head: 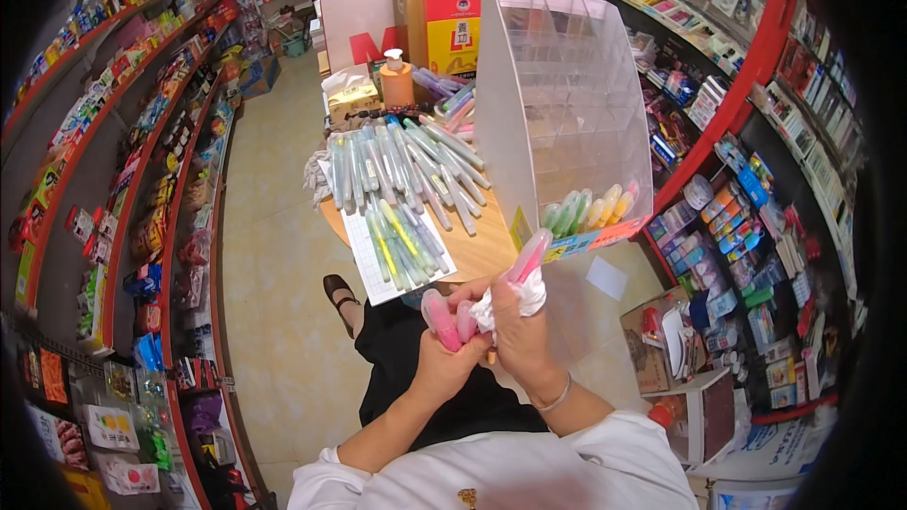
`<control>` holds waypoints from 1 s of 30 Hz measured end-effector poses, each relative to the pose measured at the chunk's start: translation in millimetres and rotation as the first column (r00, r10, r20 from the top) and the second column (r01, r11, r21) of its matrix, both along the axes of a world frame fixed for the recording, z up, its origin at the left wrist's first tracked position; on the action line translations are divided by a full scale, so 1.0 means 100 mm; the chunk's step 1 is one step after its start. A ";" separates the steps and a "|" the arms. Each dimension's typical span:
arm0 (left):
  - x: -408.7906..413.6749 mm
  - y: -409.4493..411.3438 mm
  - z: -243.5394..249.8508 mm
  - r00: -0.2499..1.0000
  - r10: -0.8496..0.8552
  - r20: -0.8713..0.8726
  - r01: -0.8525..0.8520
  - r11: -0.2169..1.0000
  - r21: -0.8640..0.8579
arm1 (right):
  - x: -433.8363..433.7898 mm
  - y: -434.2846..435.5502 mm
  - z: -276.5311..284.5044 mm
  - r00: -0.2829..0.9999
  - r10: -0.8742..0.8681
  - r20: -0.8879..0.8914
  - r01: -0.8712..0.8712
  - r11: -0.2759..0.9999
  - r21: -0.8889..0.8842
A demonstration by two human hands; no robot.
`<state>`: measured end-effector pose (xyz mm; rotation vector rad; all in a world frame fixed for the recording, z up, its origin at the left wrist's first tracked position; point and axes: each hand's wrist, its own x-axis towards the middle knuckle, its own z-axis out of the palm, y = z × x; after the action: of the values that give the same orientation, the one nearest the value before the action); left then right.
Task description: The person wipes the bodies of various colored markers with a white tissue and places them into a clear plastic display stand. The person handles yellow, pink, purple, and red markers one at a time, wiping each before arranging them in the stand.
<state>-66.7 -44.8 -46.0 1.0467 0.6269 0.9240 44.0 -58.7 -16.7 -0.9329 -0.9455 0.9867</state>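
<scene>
My left hand is closed around pink highlighters with clear, rounded caps. In my right hand is another pink highlighter, slanting up to the right, together with a crumpled white tissue wrapped about it. Both hands meet above my lap, just in front of the round wooden table. Beyond them stands a tiered clear plastic display rack. Its lowest tier holds green highlighters and yellow-orange highlighters, with a pink one at the right end.
Many pale-barrelled pens lie heaped on the table, some yellow ones over a gridded paper. Behind are a tissue pack, an orange pump bottle and a paper bag. Stocked shelves flank the aisle; a cardboard box stands right.
</scene>
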 end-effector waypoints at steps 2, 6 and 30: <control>0.01 0.00 -0.09 0.998 0.053 0.017 -0.053 0.999 -0.005 | -0.04 -0.01 -0.09 0.998 0.020 -0.056 -0.021 1.000 -0.007; -0.01 0.06 -0.13 0.996 0.065 -0.067 -0.059 0.994 0.090 | -0.02 0.00 -0.09 0.994 0.074 -0.075 -0.076 0.997 -0.030; -0.04 0.43 0.46 0.966 0.250 0.071 -0.259 0.948 0.184 | 0.41 -0.23 -0.60 0.979 -0.150 0.141 0.183 0.948 -0.262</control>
<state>-70.9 -2.1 0.4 1.1284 0.6531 1.2515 84.7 -81.3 -76.3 -1.2964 -0.8252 0.9387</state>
